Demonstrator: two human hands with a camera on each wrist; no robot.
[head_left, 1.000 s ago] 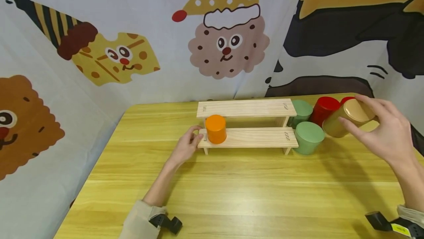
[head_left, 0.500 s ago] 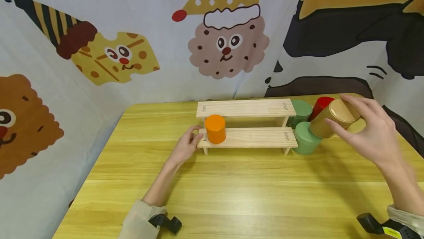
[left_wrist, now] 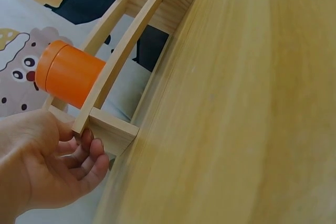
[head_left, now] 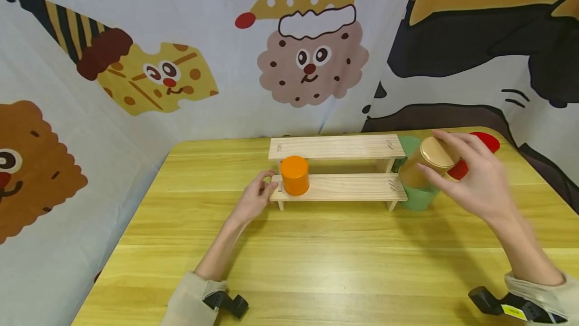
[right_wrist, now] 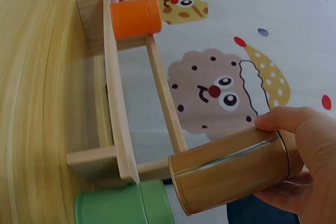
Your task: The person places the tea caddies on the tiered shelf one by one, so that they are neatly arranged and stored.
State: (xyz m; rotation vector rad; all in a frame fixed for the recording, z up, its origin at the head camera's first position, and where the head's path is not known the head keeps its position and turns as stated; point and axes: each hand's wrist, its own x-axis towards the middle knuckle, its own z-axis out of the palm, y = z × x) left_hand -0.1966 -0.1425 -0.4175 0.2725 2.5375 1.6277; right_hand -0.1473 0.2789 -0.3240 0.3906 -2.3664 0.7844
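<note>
My right hand (head_left: pixel 479 180) grips a gold cylindrical tin (right_wrist: pixel 231 169) near its lidded end. In the head view the tin is tilted and hangs over a green tin (head_left: pixel 418 199), partly hiding it. My left hand (head_left: pixel 253 198) pinches the left end of the lower wooden shelf (head_left: pixel 348 188), thumb above and fingers below the board in the left wrist view. On that shelf's left end stands an orange tin (head_left: pixel 295 175), upright, just right of my left fingers. Behind it rises the higher wooden shelf (head_left: pixel 334 146), with nothing on top.
Another green tin (head_left: pixel 409 144) stands behind, by the upper shelf's right end. Red tins (head_left: pixel 486 141) are partly hidden behind my right hand. A wood-grain table (head_left: pixel 316 255) lies under everything, with a cartoon-printed cloth (head_left: pixel 235 80) behind it.
My right hand has carried the gold tin leftward, from beside the red tins to over the front green tin near the shelf's right end. My left hand and the orange tin have stayed put.
</note>
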